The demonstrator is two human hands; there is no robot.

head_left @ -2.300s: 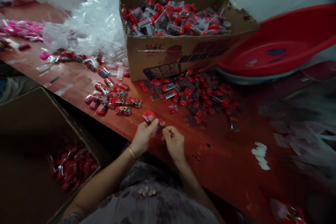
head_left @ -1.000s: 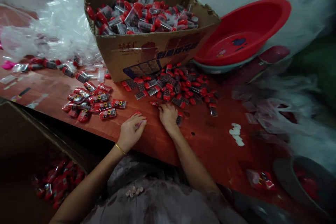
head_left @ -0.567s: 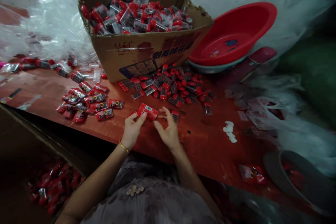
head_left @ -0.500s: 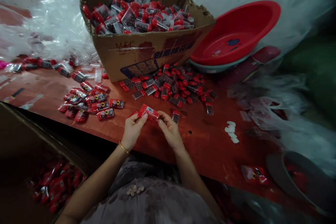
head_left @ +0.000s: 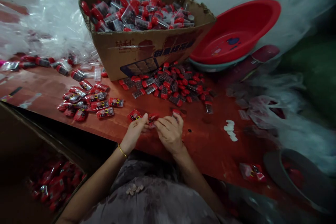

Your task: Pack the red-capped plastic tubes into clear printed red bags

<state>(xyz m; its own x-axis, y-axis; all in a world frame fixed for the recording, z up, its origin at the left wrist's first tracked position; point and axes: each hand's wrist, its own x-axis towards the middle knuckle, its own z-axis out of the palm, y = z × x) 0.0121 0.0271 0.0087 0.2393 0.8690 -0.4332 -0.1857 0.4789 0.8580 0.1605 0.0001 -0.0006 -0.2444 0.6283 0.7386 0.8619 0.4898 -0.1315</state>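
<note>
Between my two hands, low over the table's front edge, is a small red printed plastic wrapper (head_left: 151, 120), partly covered by fingers. My left hand (head_left: 136, 129) grips its left end, thumb on top. My right hand (head_left: 169, 131) has its fingers curled in at the wrapper's right end. Just beyond my left fingertips lies a wrapped red packet (head_left: 134, 114). A small clear container with a red cap (head_left: 176, 111) lies just past my right knuckles. To the left is a pile of wrapped packets (head_left: 90, 99); ahead lies a heap of red-capped containers (head_left: 170, 84).
A cardboard box (head_left: 157, 42) full of red-capped containers stands at the back. Right of it leans a red basin (head_left: 231, 35). White pieces (head_left: 230, 130) and a loose packet (head_left: 252, 172) lie to the right. Clear plastic bags (head_left: 60, 24) crowd the back left. An open carton (head_left: 47, 133) stands below left.
The wrapper has turned from barcode side up and dropped lower between my hands. My right hand has rolled over, its back now facing up and its fingers curled in.
</note>
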